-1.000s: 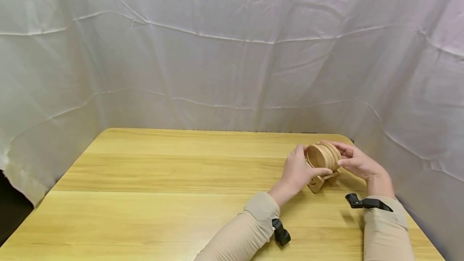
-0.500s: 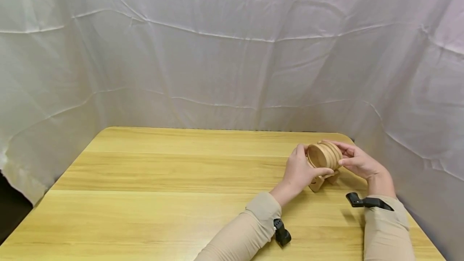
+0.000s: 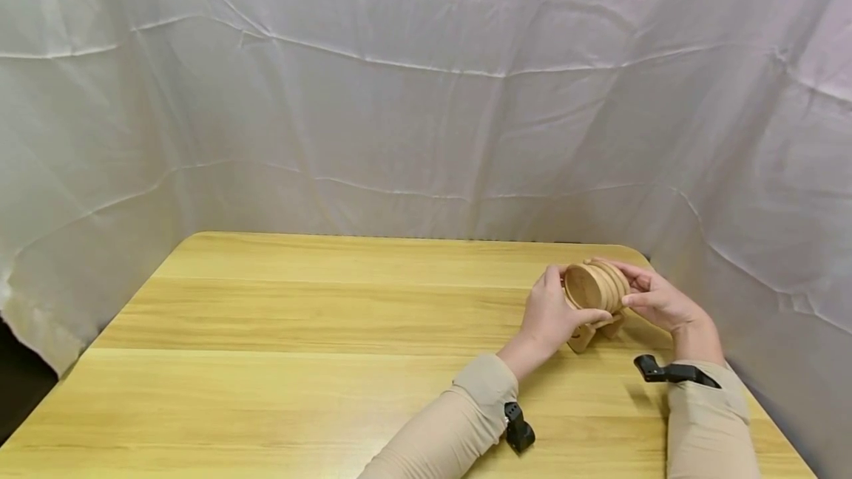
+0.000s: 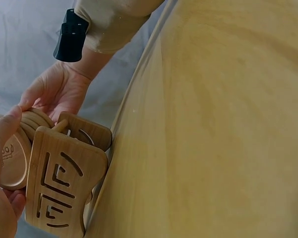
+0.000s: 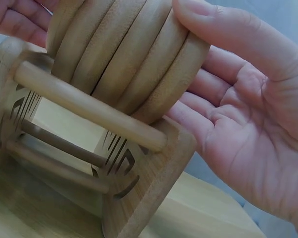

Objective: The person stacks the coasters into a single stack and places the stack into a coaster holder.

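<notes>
Several round wooden coasters [image 3: 614, 285] stand on edge in a row, tilted, at the top of a wooden coaster holder [image 4: 64, 181]. Slotted cut-outs mark the holder's two side panels, and dowels [image 5: 84, 104] join them. At the row's left end, my left hand [image 3: 547, 315] holds the coasters between thumb and fingers. My right hand [image 3: 660, 306] grips the opposite end, its thumb on the rim of the outermost coaster, as the right wrist view shows. An engraved face on the end coaster [image 4: 16, 161] appears in the left wrist view. My fingers hide part of the row.
The wood-grain table [image 3: 299, 361] reaches left from the holder, which stands near the table's back right corner. Pale cloth [image 3: 399, 124] hangs behind and along the sides. Each sleeve carries a black wrist camera [image 3: 519, 427].
The coasters have shifted very slightly to the right, and my left hand with them. Both hands keep their hold on the row.
</notes>
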Demonstrator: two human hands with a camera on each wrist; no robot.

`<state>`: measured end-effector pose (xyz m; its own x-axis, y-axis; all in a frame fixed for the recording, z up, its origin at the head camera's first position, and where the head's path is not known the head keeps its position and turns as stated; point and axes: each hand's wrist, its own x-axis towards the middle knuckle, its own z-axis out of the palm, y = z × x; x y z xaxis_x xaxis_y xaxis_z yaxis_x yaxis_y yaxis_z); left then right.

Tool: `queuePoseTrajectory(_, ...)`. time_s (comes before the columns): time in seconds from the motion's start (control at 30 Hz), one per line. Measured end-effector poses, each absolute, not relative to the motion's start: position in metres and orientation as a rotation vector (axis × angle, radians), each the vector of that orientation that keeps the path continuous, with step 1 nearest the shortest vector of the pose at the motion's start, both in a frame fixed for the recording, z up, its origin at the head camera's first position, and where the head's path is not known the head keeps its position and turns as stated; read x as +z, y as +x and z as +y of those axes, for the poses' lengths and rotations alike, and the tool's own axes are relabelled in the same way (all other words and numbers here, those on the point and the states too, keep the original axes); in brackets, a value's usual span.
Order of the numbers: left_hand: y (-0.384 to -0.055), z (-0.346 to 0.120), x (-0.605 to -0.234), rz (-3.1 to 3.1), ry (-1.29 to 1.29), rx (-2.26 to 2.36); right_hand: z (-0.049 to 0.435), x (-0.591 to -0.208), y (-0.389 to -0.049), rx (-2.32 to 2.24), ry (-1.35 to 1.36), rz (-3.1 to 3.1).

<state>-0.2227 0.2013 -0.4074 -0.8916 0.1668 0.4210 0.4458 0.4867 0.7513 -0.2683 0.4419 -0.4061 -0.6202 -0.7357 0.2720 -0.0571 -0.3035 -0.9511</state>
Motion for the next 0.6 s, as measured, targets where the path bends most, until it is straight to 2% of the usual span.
queuePoseTrajectory(0.33, -0.2203, 0.2030, -0.4095, -2.475, -0.539, -1.310, 0.4438, -0.4100, -0.2675, -1.958, -1.101, 1.463)
queuePoseTrajectory(0.6, -0.2200, 0.2016, -0.4127, -2.472, -0.559, -1.253, 0.4426, -0.4073, -0.2610, -1.969, -0.947, 1.523)
